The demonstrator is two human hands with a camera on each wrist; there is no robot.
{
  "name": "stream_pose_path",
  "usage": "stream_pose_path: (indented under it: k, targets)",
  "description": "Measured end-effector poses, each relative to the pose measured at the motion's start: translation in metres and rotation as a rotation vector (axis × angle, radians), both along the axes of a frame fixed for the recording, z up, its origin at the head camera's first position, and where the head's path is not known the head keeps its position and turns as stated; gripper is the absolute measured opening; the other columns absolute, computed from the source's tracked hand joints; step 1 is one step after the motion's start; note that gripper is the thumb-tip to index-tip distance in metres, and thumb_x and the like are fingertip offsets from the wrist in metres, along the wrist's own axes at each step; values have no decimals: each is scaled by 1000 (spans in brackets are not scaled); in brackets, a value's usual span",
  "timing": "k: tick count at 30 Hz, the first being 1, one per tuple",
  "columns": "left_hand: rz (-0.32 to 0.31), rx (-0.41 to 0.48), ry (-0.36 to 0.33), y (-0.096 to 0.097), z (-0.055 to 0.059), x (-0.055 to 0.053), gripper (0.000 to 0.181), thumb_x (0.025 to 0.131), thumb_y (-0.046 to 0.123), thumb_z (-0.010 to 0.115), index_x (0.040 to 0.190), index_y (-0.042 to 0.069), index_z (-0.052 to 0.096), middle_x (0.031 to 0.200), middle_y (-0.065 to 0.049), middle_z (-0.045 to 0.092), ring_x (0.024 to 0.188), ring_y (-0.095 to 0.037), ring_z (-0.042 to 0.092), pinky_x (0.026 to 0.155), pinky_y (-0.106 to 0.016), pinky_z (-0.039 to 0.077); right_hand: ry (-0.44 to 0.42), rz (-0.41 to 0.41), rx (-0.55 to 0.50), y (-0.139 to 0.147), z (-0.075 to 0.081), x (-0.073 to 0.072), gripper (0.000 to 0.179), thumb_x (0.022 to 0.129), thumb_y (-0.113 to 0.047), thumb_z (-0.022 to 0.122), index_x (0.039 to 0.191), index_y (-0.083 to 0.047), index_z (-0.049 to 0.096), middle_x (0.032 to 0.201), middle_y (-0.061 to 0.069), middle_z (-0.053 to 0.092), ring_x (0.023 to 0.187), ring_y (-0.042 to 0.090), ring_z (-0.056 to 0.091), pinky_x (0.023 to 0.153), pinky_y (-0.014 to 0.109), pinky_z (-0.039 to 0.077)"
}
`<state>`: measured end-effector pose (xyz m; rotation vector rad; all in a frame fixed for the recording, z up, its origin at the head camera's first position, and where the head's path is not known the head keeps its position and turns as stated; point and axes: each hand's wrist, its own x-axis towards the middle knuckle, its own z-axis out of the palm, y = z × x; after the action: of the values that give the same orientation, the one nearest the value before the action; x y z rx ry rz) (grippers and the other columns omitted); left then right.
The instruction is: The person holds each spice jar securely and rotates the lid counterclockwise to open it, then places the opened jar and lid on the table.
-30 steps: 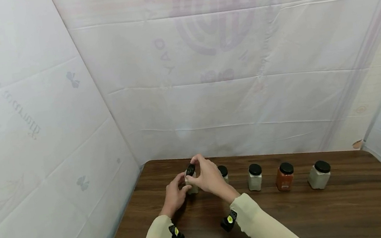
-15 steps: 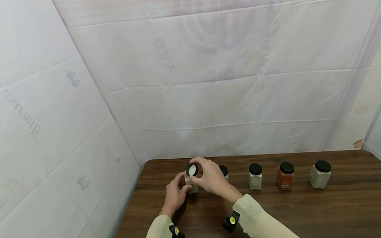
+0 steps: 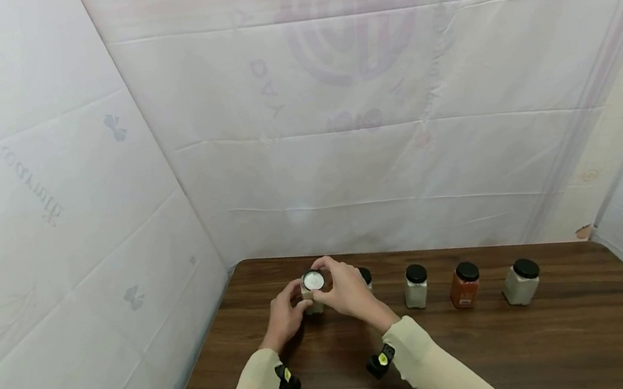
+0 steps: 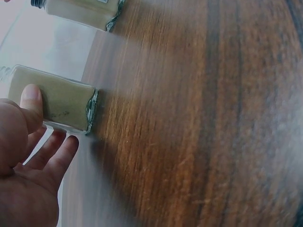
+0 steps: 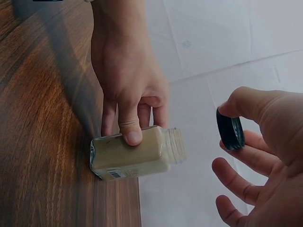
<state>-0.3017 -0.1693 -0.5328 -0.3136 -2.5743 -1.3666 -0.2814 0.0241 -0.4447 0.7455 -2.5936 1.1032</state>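
The left hand [image 3: 285, 316] holds an uncapped glass jar [image 5: 125, 155] upright on the bench [image 3: 333, 371] between thumb and fingers, while the right hand [image 3: 348, 287] pinches a black lid [image 5: 230, 130] just above its threaded mouth [image 5: 176, 145]

Turns the black lid [image 3: 313, 280] further over in the right fingers [image 5: 253, 158]; shows white within as a nearly full round in the head view, after only black a second ago and a narrower white oval since.
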Motion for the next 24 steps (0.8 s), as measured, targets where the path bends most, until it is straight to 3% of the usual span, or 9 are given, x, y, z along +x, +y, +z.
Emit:
stream_pose_path:
  k: [6,16,24]
  targets:
    - [-14,-19,-2,-3,-1,-1,45,95,10,73,138,9,61,129,-15,69,120,-34,65,97,-50,54,-18,18,9,2,-1,3,40,89,-22,83,125,-13,68,116,2,65,86,13,59,72,30,51]
    - [-18,-33,26,-5,2,-5,42,94,3,73,135,7,63,127,-13,70,117,-31,67,97,-49,54,-29,48,106,5,0,8,43,89,-27,83,127,-14,69,116,1,66,81,11,57,84,44,42]
    - [-22,-45,21,-5,3,-6,41,94,-3,71,133,9,65,125,-12,71,116,-32,67,98,-51,53,-42,68,176,6,-10,12,40,89,-29,84,125,-17,71,109,-3,66,74,8,52,73,35,36]
